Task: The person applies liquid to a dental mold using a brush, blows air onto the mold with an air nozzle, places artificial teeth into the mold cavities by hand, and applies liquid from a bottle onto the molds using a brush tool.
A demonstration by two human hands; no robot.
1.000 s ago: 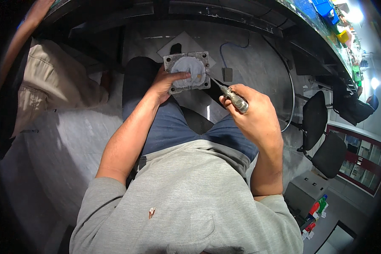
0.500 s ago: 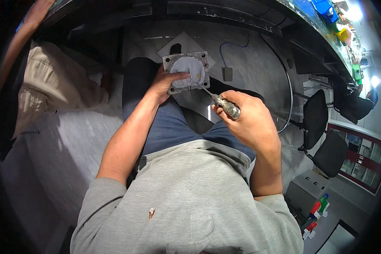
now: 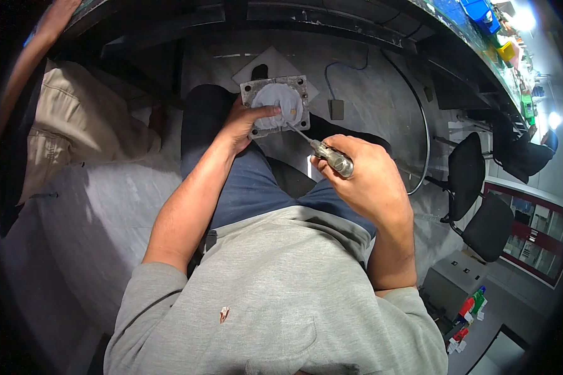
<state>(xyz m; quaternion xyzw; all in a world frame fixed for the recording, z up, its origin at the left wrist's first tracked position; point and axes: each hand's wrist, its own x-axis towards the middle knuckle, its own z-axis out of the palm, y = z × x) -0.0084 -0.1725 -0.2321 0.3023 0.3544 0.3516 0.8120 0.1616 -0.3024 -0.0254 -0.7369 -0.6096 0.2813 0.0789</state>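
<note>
Above my knees, a squarish grey metal plate (image 3: 265,133) with holes at its corners carries a rounded light-grey piece (image 3: 281,97) in its middle. My left hand (image 3: 239,122) grips the plate by its left side, the thumb lying across the rounded piece. In my right hand (image 3: 369,169) is a screwdriver (image 3: 333,158) with a clear, smudged handle. Its thin shaft points up and left, and the tip meets the lower edge of the rounded piece. Whether the tip sits in a gap there, I cannot tell. The left fingers under the plate are hidden.
A dark workbench (image 3: 319,19) spans the top, with a blue bin (image 3: 480,14) on its right part. Below it, a small box (image 3: 336,109) with a cable lies on the floor. Another person's khaki-trousered leg (image 3: 81,119) is at left; black chairs (image 3: 466,162) stand right.
The screwdriver and my right hand have shifted slightly left, its tip sliding left along the rounded piece's lower edge. My left hand and the plate have stayed put.
</note>
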